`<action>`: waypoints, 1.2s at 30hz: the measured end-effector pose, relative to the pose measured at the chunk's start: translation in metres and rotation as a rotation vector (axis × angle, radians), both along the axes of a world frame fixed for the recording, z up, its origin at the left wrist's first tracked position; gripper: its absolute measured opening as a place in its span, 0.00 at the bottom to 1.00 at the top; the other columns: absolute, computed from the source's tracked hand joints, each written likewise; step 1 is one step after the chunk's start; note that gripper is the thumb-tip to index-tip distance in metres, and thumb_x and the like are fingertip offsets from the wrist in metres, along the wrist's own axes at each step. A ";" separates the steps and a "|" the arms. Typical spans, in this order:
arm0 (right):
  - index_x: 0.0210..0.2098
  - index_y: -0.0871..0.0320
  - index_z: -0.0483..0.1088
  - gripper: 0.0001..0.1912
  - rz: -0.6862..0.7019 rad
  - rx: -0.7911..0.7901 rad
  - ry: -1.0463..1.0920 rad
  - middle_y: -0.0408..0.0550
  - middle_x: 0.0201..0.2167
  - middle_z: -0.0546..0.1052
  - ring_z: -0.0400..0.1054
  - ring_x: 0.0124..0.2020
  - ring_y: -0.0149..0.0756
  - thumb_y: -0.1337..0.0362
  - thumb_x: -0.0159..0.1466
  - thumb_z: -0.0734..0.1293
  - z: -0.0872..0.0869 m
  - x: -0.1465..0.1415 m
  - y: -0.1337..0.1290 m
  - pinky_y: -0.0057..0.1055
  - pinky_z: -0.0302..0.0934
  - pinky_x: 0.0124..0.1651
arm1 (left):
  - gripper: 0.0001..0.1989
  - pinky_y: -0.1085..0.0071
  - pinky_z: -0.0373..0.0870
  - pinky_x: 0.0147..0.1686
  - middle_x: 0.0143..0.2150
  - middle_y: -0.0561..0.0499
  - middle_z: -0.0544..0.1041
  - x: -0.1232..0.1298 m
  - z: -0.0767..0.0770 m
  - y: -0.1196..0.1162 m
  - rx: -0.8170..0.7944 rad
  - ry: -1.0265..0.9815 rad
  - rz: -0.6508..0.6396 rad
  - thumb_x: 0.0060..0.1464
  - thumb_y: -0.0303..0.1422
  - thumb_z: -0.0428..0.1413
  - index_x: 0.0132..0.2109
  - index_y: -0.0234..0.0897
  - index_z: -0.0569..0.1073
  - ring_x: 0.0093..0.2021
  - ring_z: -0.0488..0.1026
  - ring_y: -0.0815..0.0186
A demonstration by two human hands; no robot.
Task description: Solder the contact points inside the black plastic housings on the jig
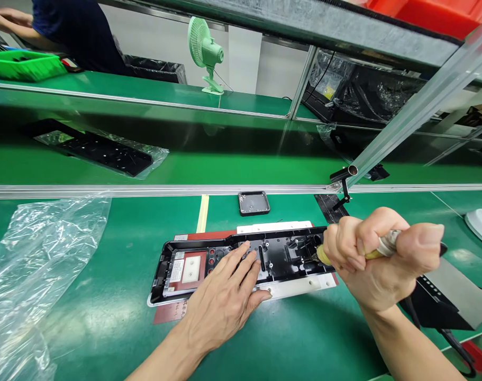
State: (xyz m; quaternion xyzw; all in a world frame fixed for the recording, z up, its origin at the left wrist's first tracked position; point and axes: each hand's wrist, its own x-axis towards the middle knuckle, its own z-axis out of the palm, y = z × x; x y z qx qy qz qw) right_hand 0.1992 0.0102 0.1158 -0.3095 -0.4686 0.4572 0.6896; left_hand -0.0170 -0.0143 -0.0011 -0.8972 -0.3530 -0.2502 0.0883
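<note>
A long black plastic housing (280, 259) lies open side up on a red and white fixture (296, 287) in the middle of the green bench. My left hand (228, 296) rests flat on the housing, fingers spread over its middle. At the housing's right end, my right hand (378, 259) is wrapped round a tool with a yellowish, taped handle (383, 245). The tool's front end reaches down into the housing; its tip is hard to make out. A small black tray (254, 203) with tiny parts sits just behind the housing.
Clear plastic film (50, 254) covers the bench at left. A bagged black panel (93, 148) lies on the far belt. A metal post (415, 100) with a black bracket (344, 185) rises at right. Black part with cable (435, 301) lies right. Beyond are a green fan (205, 47) and another person.
</note>
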 end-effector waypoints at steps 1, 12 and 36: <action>0.20 0.54 0.65 0.27 -0.001 0.001 0.003 0.37 0.11 0.54 0.44 0.13 0.27 0.43 0.66 0.65 0.000 0.000 -0.001 0.25 0.42 0.14 | 0.24 0.49 0.74 0.59 0.60 0.37 0.78 0.000 0.000 0.000 0.002 0.001 0.001 0.69 0.42 0.52 0.57 0.24 0.77 0.66 0.69 0.43; 0.19 0.55 0.64 0.27 -0.001 0.008 -0.021 0.37 0.10 0.55 0.44 0.13 0.27 0.45 0.67 0.63 0.001 -0.002 0.001 0.25 0.42 0.15 | 0.24 0.51 0.74 0.58 0.60 0.39 0.78 0.001 0.000 0.000 -0.005 0.000 0.031 0.70 0.43 0.52 0.57 0.26 0.77 0.68 0.67 0.45; 0.19 0.55 0.62 0.27 0.010 -0.001 -0.049 0.37 0.11 0.53 0.45 0.13 0.26 0.45 0.69 0.60 0.002 -0.002 0.003 0.24 0.44 0.15 | 0.21 0.51 0.77 0.57 0.60 0.38 0.78 0.001 -0.001 -0.001 -0.036 -0.011 0.038 0.69 0.41 0.53 0.57 0.26 0.76 0.69 0.67 0.45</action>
